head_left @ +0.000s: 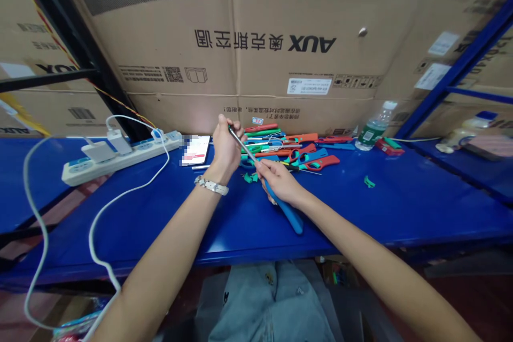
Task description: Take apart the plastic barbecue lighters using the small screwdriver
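A long tool with a blue handle and a thin metal rod, the blue lighter (284, 207), slants between my hands, its handle end toward me. My right hand (279, 180) is closed round it where handle and rod meet. My left hand (228, 144) is raised at the rod's far tip, fingers curled; whether they grip the tip or something small is hidden. Behind my hands lies a pile of similar lighters in red, blue and green, among them a red lighter (325, 162). Small green plastic pieces (249, 177) lie just beside my left wrist on the blue table (344, 214).
A white power strip (124, 159) with chargers and a looping cable stands at the left, near a phone (196, 149). A water bottle (374, 127), a red box (388, 147) and a green scrap (369, 182) are at the right. Large cardboard (256, 5) rises behind.
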`<state>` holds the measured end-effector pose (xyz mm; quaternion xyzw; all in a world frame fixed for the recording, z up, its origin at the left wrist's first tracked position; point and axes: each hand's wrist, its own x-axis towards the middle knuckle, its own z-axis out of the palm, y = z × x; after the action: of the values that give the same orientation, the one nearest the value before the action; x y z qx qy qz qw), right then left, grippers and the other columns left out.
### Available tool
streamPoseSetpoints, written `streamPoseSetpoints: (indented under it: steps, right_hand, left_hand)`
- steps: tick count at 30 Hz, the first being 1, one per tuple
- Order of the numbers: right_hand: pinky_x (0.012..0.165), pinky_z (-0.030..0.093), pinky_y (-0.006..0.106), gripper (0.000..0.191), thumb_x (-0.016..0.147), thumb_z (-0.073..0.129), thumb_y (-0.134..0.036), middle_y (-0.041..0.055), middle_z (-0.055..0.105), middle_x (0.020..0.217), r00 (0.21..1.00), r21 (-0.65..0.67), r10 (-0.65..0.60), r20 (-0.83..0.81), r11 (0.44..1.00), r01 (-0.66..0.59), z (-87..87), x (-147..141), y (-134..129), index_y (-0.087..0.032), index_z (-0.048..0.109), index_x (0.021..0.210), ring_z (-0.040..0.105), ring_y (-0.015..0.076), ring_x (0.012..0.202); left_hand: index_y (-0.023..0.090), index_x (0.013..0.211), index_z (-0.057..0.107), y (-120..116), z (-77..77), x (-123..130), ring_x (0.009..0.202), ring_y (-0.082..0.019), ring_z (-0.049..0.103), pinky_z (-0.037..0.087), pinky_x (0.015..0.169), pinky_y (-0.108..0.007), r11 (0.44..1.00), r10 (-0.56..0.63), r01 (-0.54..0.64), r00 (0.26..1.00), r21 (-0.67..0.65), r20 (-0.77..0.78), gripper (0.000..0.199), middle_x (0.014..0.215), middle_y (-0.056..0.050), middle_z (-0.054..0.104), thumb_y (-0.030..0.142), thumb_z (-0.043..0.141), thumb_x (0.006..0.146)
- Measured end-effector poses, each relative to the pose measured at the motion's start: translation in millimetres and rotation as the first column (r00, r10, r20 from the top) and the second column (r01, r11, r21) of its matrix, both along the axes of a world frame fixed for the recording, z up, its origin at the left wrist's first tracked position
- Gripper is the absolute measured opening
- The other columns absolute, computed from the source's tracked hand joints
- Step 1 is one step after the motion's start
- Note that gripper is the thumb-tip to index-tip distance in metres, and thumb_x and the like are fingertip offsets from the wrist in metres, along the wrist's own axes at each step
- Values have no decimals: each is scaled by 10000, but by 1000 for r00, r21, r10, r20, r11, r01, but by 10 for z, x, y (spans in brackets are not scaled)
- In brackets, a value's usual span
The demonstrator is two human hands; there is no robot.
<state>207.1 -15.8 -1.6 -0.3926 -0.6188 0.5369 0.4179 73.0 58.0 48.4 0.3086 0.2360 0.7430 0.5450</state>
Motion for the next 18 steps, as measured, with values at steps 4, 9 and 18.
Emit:
streamPoseSetpoints:
  steps: [4, 9, 18]
  right_hand:
    - [247, 319, 224, 357, 992, 516, -497, -95, 401, 408, 994, -60, -102, -49, 993, 99, 28, 133, 64, -238, 453, 754, 354, 107, 257]
    - [245, 317, 228, 371, 976, 542, -523, -88, 417, 407, 990, -73, -132, -52, 989, 128, 29, 187, 111, -237, 470, 751, 349, 108, 256]
    - [247, 314, 215, 347, 988, 539, -486, -88, 425, 426, 995, -95, -101, -11, 990, 100, 9, 169, 105, -226, 501, 761, 363, 99, 259]
  left_hand:
    - [204, 689, 499, 160, -156, -330, 658, -142, 505, 426, 654, -256, 978, 205, -162, 845, 129, -494, 432, 699, -8, 530, 489, 523, 1013]
    - [198, 682, 567, 248, -401, -555, 813, -227, 529, 432, 877, -366, 961, 260, 81, 75, 266, -963, 395, 704, -37, 508, 284, 401, 1031]
    - [162, 883, 674, 152, -456, -504, 981, -300, 559, 453, 940, -465, 945, 326, 36, -188, 325, -927, 279, 945, -125, 566, 323, 469, 984]
